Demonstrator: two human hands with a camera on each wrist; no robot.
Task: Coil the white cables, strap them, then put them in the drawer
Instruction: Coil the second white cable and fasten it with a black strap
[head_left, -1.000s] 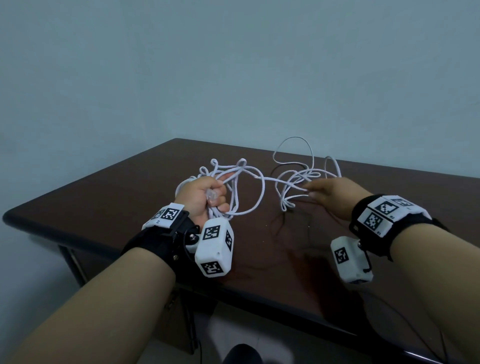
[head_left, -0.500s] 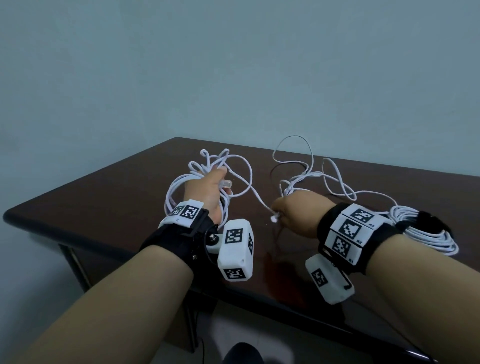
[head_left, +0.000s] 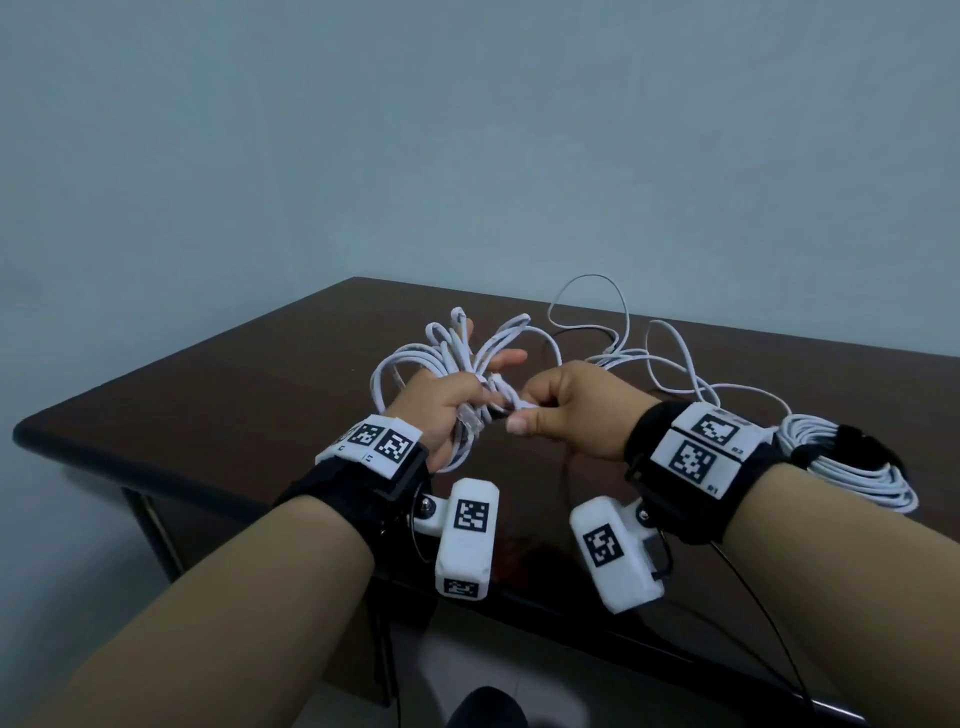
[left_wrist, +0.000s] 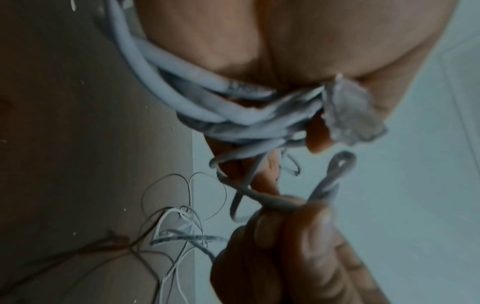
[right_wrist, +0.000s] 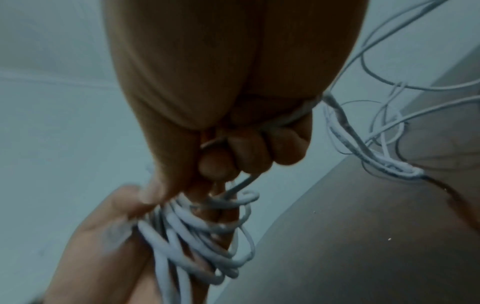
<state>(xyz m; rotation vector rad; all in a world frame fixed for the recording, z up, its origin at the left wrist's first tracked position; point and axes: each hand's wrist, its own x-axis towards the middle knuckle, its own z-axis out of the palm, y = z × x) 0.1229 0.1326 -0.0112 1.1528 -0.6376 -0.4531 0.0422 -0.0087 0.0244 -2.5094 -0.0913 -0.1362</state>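
Observation:
My left hand (head_left: 457, 400) grips a bundle of white cable loops (head_left: 415, 364) above the dark table (head_left: 208, 405); the same loops (left_wrist: 207, 98) lie across its palm in the left wrist view. My right hand (head_left: 561, 415) is right against it and pinches a strand of that cable (right_wrist: 241, 183) between thumb and curled fingers. The loose rest of the white cable (head_left: 623, 353) trails in tangles over the table behind the right hand. A second white cable, coiled and bound with a black strap (head_left: 852, 457), lies at the right. No drawer shows.
The table's front edge (head_left: 571, 623) runs below my wrists, with the floor beneath. A thin black wire (head_left: 769, 623) hangs from the right wrist camera. A plain wall stands behind the table.
The right hand has come left and toward me with the strand, meeting the left hand. The left hand has lifted and turned, and its bundle holds more loops.

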